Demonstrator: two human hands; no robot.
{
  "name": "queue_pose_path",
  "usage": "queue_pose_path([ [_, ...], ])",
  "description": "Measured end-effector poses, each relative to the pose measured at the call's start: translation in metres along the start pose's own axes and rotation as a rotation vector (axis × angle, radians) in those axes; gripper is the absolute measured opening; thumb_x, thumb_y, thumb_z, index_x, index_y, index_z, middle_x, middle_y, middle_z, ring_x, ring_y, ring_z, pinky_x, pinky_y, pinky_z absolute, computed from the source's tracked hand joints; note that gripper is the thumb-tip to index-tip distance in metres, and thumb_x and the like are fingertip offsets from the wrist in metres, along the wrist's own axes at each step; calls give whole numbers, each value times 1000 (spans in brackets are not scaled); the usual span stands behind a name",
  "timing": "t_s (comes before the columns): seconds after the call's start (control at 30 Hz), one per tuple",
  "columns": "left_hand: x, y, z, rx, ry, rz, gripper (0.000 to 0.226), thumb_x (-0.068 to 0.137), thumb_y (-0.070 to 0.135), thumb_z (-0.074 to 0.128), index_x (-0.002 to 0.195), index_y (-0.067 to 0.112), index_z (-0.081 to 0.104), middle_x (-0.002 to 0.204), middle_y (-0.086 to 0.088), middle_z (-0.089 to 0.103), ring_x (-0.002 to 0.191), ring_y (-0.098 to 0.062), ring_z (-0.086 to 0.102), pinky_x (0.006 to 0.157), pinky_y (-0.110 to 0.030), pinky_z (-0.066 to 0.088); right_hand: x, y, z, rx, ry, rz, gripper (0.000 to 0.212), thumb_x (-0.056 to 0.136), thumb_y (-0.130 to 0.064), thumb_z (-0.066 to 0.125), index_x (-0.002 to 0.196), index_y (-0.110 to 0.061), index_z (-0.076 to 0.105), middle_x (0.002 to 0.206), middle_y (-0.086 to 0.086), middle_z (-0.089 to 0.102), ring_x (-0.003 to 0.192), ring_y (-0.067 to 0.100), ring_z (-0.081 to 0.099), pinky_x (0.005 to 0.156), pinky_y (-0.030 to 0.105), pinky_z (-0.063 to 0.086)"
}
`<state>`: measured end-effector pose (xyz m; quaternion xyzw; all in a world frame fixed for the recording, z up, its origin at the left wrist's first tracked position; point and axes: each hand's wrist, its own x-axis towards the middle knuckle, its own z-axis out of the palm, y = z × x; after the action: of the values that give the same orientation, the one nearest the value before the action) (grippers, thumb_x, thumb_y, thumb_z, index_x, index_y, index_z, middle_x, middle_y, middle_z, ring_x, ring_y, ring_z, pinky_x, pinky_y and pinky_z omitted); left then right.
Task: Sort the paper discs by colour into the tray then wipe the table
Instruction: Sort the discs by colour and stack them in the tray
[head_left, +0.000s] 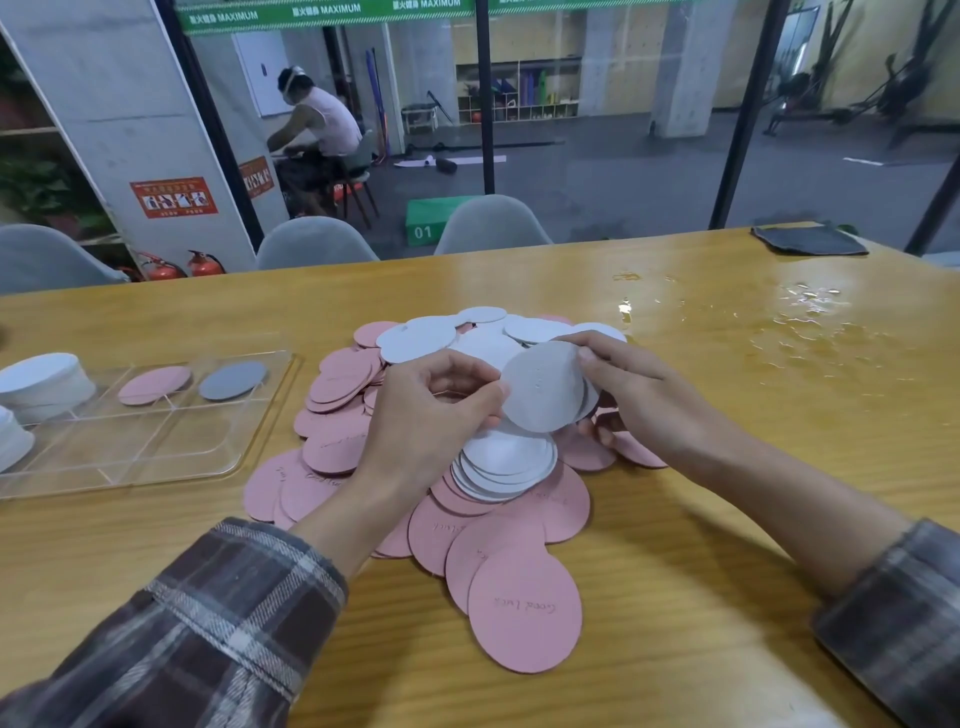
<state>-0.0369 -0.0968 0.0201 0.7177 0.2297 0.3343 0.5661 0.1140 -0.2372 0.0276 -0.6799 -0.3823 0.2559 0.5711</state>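
A heap of pink discs (524, 608) and white discs (506, 457) covers the middle of the wooden table (727, 545). Above the heap, my right hand (634, 395) pinches a small stack of white discs (543, 387) held on edge. My left hand (431, 410) pinches the left rim of the same stack with thumb and fingers. At the left stands a clear divided tray (156, 447). It holds one pink disc (154, 385), one grey disc (232, 380) and thick stacks of white discs (44, 382) in separate compartments.
A dark grey cloth (810, 241) lies at the table's far right corner. Spilled water (795, 312) glistens on the tabletop at the right. Grey chairs (317, 244) stand behind the far edge, with a glass wall beyond and a seated person (317, 130) in the background.
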Motion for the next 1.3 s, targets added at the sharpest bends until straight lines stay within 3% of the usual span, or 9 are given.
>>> queue_pose_path([
  [0.13, -2, 4, 2, -38, -23, -38, 16, 86, 3, 81, 99, 5, 73, 77, -14, 77, 76, -26, 79, 73, -33, 65, 0, 1, 1, -84, -39, -31, 28, 109, -36, 43, 122, -24, 64, 81, 4, 63, 60, 15, 55, 49, 27, 40],
  [0.33, -4, 4, 2, 33, -58, -4, 18, 84, 6, 84, 98, 9, 73, 75, -10, 78, 74, -25, 79, 82, -43, 65, 2, 7, 1, -218, -58, -150, 20, 105, -27, 55, 124, -24, 61, 85, 0, 68, 60, 10, 61, 50, 24, 46],
  [0.53, 1, 3, -7, 395, -45, 215, 13, 80, 25, 89, 85, 23, 77, 72, 6, 73, 62, -4, 62, 62, -14, 48, 8, 14, -5, -288, 10, -183, 21, 105, -21, 55, 125, -21, 61, 86, -10, 65, 53, 5, 57, 50, 13, 42],
  [0.7, 8, -6, -28, 635, -221, 171, 19, 77, 46, 87, 82, 29, 80, 75, 13, 72, 66, -7, 59, 63, -21, 48, 15, 24, -13, -221, 13, -155, 19, 104, -28, 56, 123, -25, 62, 92, 1, 67, 61, 27, 57, 57, 36, 47],
  [0.9, 7, -5, -28, 504, -166, 214, 16, 75, 33, 92, 88, 32, 82, 78, 9, 73, 70, -18, 61, 70, -29, 50, 16, 27, -12, -280, 21, -165, 20, 105, -23, 54, 124, -24, 61, 86, -16, 64, 53, 8, 57, 47, 12, 40],
  [1.07, 10, 3, -30, 209, -142, 170, 6, 87, 16, 84, 92, 18, 81, 81, -10, 71, 61, -15, 59, 59, -29, 52, 16, 26, -12, -239, 28, -158, 19, 106, -24, 53, 122, -26, 62, 92, -10, 68, 57, 18, 61, 53, 21, 44],
  [1.13, 9, 6, -29, 139, -149, 161, 5, 88, 13, 81, 92, 11, 80, 79, -7, 74, 64, -16, 65, 64, -28, 55, 16, 24, -12, -243, 37, -156, 19, 107, -21, 51, 121, -25, 62, 82, -16, 65, 50, 13, 57, 47, 16, 41],
  [1.2, 8, 5, -27, 99, -165, 138, 7, 88, 13, 82, 93, 8, 80, 83, -9, 77, 72, -28, 72, 73, -40, 58, 15, 24, -12, -242, 47, -154, 18, 107, -20, 50, 120, -26, 62, 70, -19, 62, 47, 13, 55, 45, 18, 40],
  [1.3, 8, 1, -26, 115, -204, 112, 11, 87, 20, 83, 91, 10, 82, 85, -9, 79, 80, -31, 75, 82, -48, 59, 16, 26, -13, -186, 60, -110, 16, 107, -23, 50, 118, -27, 60, 60, -3, 56, 42, 18, 48, 41, 26, 36],
])
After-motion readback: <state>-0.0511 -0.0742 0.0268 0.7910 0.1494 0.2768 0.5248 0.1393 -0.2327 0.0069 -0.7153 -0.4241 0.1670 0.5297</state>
